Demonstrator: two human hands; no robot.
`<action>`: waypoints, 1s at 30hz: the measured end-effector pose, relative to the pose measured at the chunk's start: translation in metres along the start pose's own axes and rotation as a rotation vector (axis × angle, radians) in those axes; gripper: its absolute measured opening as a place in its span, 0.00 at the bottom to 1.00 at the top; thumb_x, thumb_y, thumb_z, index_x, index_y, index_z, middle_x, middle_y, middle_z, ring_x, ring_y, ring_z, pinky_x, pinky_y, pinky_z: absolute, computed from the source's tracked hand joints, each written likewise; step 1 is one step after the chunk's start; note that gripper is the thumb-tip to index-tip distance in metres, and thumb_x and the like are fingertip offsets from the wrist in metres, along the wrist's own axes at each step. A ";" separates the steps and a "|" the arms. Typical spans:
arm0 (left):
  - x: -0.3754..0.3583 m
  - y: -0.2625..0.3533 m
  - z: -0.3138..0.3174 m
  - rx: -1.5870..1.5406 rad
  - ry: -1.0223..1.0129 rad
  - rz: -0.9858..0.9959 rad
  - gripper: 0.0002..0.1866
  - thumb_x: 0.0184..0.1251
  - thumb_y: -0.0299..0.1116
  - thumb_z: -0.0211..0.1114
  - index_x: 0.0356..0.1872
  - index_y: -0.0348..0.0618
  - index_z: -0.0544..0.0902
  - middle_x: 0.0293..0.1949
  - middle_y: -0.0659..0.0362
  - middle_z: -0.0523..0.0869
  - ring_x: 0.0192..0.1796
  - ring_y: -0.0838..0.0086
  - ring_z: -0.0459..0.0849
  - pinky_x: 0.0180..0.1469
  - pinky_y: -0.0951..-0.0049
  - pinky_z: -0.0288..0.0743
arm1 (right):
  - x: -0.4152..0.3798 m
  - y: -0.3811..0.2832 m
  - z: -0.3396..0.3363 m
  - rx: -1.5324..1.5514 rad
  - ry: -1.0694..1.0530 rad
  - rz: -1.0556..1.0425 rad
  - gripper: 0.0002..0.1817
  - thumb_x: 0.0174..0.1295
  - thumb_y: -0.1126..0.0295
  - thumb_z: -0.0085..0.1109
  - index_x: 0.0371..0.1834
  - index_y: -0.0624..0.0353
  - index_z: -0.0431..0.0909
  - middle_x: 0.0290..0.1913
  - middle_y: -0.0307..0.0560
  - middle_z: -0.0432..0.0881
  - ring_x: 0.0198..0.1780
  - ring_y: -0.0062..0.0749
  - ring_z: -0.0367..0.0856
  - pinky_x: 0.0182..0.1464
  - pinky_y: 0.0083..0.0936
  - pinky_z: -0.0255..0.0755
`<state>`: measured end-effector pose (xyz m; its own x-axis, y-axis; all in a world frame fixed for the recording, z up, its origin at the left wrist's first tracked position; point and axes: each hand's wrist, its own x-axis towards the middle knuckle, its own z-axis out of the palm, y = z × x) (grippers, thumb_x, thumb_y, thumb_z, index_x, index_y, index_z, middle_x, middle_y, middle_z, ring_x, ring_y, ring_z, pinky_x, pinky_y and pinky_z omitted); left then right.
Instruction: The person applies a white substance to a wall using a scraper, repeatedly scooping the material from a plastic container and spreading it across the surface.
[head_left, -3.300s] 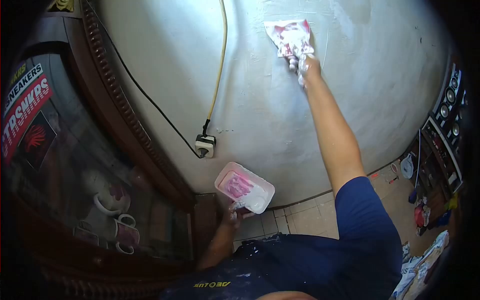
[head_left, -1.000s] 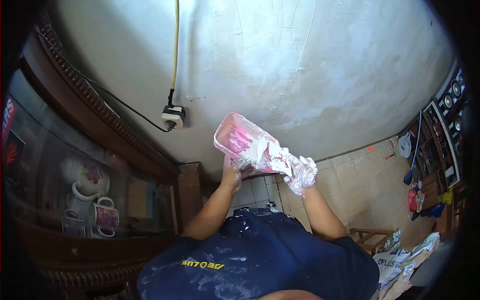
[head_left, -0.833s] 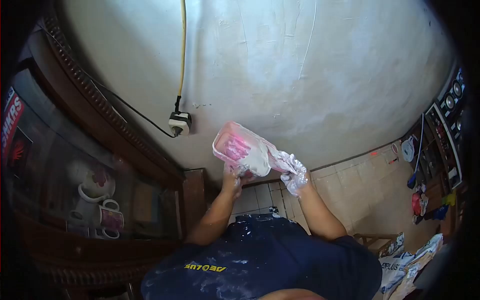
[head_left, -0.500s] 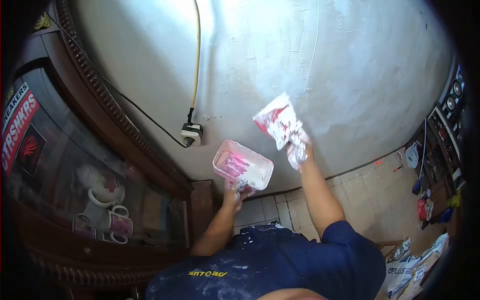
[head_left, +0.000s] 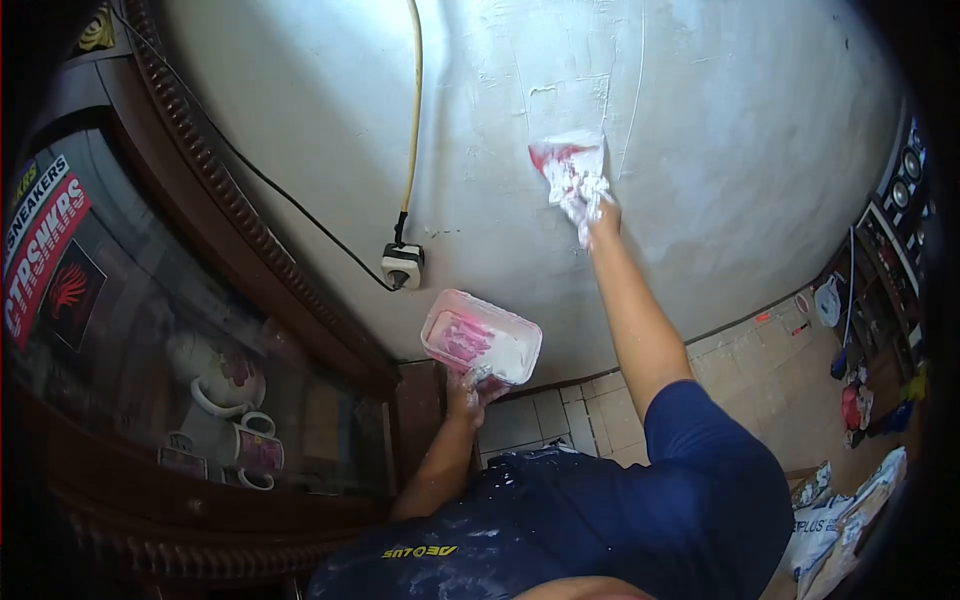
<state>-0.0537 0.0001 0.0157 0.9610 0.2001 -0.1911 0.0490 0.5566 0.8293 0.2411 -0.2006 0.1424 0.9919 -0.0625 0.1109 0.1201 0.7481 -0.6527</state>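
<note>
Right hand presses the red-stained scraper flat on the wall, fingers pinching its lower edge; left hand grips the plaster tub from beneath, below the scraper.

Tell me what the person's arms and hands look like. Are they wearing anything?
Both arms are bare below short dark blue sleeves of a T-shirt splashed with white smears. The right hand is coated in white paste, and whether it wears a thin glove cannot be told. The left hand also has white smudges on its fingers. No watch or rings show.
</note>
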 end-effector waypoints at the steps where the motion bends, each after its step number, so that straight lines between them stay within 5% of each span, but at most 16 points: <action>1: 0.000 -0.001 0.000 -0.008 -0.009 0.007 0.29 0.57 0.39 0.60 0.60 0.53 0.61 0.51 0.54 0.76 0.47 0.58 0.80 0.44 0.47 0.78 | -0.023 0.000 -0.002 -0.007 0.032 0.038 0.18 0.60 0.77 0.51 0.54 0.62 0.69 0.46 0.49 0.77 0.44 0.39 0.79 0.46 0.38 0.78; 4: -0.006 0.004 0.001 -0.006 0.005 -0.006 0.28 0.58 0.39 0.59 0.60 0.54 0.62 0.50 0.54 0.77 0.47 0.58 0.80 0.45 0.47 0.78 | -0.065 -0.010 -0.011 0.082 -0.067 0.095 0.20 0.60 0.78 0.50 0.57 0.62 0.66 0.49 0.50 0.76 0.48 0.42 0.78 0.51 0.40 0.75; 7: -0.010 0.009 0.002 0.048 -0.042 -0.002 0.27 0.58 0.39 0.58 0.60 0.54 0.61 0.51 0.55 0.76 0.47 0.58 0.80 0.44 0.49 0.79 | -0.047 -0.057 0.021 0.174 -0.218 -0.138 0.22 0.59 0.77 0.52 0.58 0.63 0.63 0.53 0.48 0.73 0.50 0.38 0.76 0.48 0.32 0.76; 12: -0.009 0.003 0.011 -0.012 -0.016 -0.057 0.26 0.57 0.35 0.59 0.58 0.52 0.63 0.49 0.55 0.77 0.44 0.59 0.82 0.41 0.52 0.81 | 0.031 -0.119 0.068 0.181 -0.099 -0.217 0.16 0.58 0.75 0.57 0.49 0.65 0.72 0.39 0.46 0.80 0.37 0.35 0.81 0.40 0.29 0.78; 14: -0.012 0.000 0.016 -0.044 0.007 -0.062 0.25 0.55 0.31 0.60 0.56 0.48 0.65 0.45 0.55 0.79 0.40 0.61 0.82 0.39 0.54 0.81 | 0.060 -0.103 0.034 -0.039 0.111 -0.021 0.14 0.57 0.73 0.57 0.47 0.64 0.74 0.38 0.44 0.80 0.36 0.34 0.81 0.37 0.29 0.77; 17: -0.012 -0.004 0.016 -0.042 -0.034 -0.067 0.25 0.56 0.32 0.59 0.57 0.49 0.65 0.46 0.54 0.79 0.39 0.62 0.83 0.39 0.55 0.81 | 0.047 -0.012 -0.046 -0.100 0.023 -0.189 0.14 0.60 0.70 0.54 0.46 0.66 0.75 0.39 0.44 0.79 0.37 0.31 0.80 0.34 0.30 0.76; 21: -0.009 -0.010 0.009 -0.012 -0.070 -0.061 0.26 0.59 0.34 0.57 0.58 0.52 0.61 0.49 0.54 0.76 0.44 0.60 0.81 0.40 0.54 0.81 | -0.065 0.015 -0.064 -0.071 0.074 0.178 0.18 0.63 0.74 0.48 0.56 0.64 0.67 0.48 0.51 0.77 0.44 0.39 0.80 0.43 0.38 0.79; 24: -0.006 -0.006 0.007 0.063 -0.135 -0.059 0.27 0.61 0.37 0.55 0.61 0.56 0.58 0.54 0.54 0.74 0.50 0.56 0.80 0.43 0.50 0.80 | -0.074 -0.036 -0.024 0.001 -0.044 0.067 0.22 0.62 0.72 0.51 0.59 0.62 0.64 0.52 0.51 0.75 0.50 0.39 0.78 0.47 0.38 0.76; 28: -0.005 -0.009 0.006 0.103 -0.174 -0.032 0.26 0.62 0.39 0.54 0.61 0.56 0.58 0.56 0.54 0.72 0.51 0.55 0.79 0.46 0.47 0.78 | -0.011 -0.163 0.068 -0.046 -0.254 -0.334 0.20 0.61 0.73 0.51 0.58 0.62 0.65 0.50 0.49 0.76 0.47 0.36 0.78 0.46 0.30 0.76; 30: -0.015 0.001 0.030 -0.056 -0.034 -0.054 0.25 0.54 0.31 0.60 0.55 0.46 0.66 0.44 0.55 0.79 0.40 0.62 0.83 0.36 0.60 0.82 | 0.037 -0.213 0.100 -0.125 -0.218 -0.351 0.15 0.63 0.74 0.49 0.53 0.62 0.69 0.44 0.49 0.78 0.39 0.32 0.80 0.40 0.31 0.78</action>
<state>-0.0604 -0.0262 0.0351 0.9661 0.1416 -0.2157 0.0863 0.6104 0.7874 0.2480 -0.2960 0.3600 0.8595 -0.1478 0.4893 0.4660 0.6197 -0.6315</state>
